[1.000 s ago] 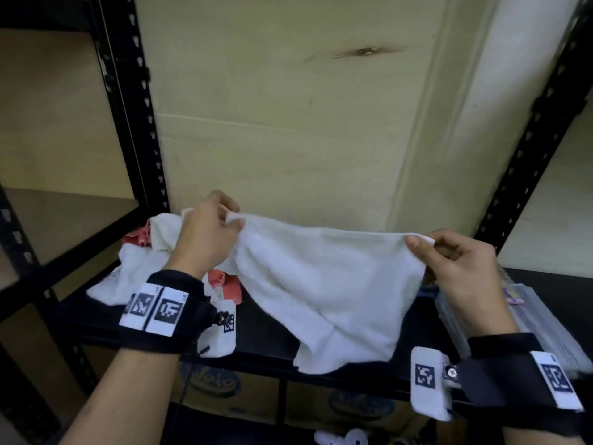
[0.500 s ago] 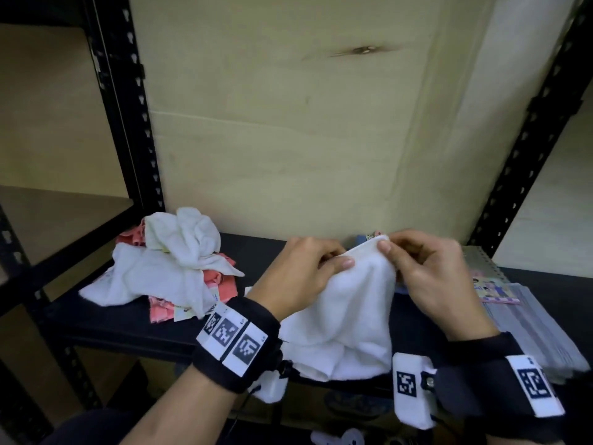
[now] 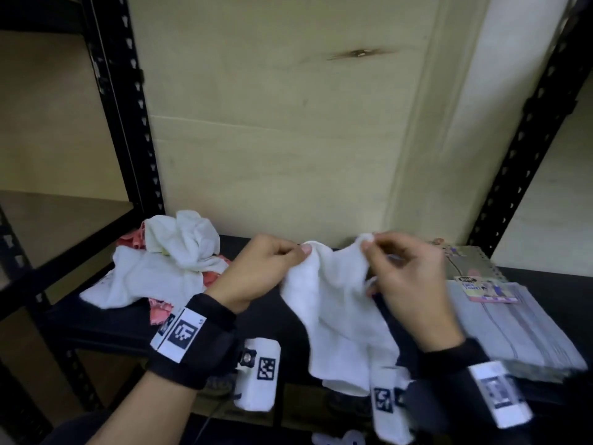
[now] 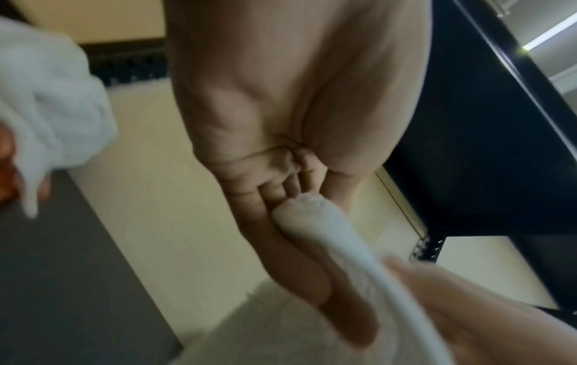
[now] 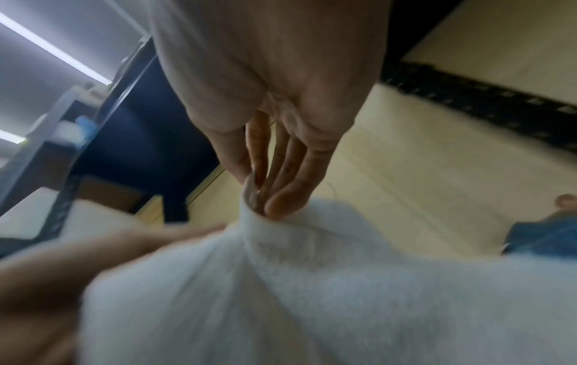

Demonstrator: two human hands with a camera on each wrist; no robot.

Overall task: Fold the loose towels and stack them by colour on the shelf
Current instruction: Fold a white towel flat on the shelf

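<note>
Head view: both hands pinch white towel [image 3: 337,303] above black shelf [image 3: 266,319], plywood behind.

Each forearm is bare and carries a wide black fabric wrist strap [image 3: 192,342]. White rectangular tags printed with black square fiducial codes [image 3: 181,332] sit on each strap. A white rounded camera housing [image 3: 258,374] bearing the same type of code hangs beneath each wrist, fixed by a round metal fastener [image 3: 247,357].

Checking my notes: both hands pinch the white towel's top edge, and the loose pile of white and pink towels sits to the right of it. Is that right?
Not quite: the loose pile lies to the left of the white towel, as the head view shows. The left hand and right hand do pinch its top edge.
</note>
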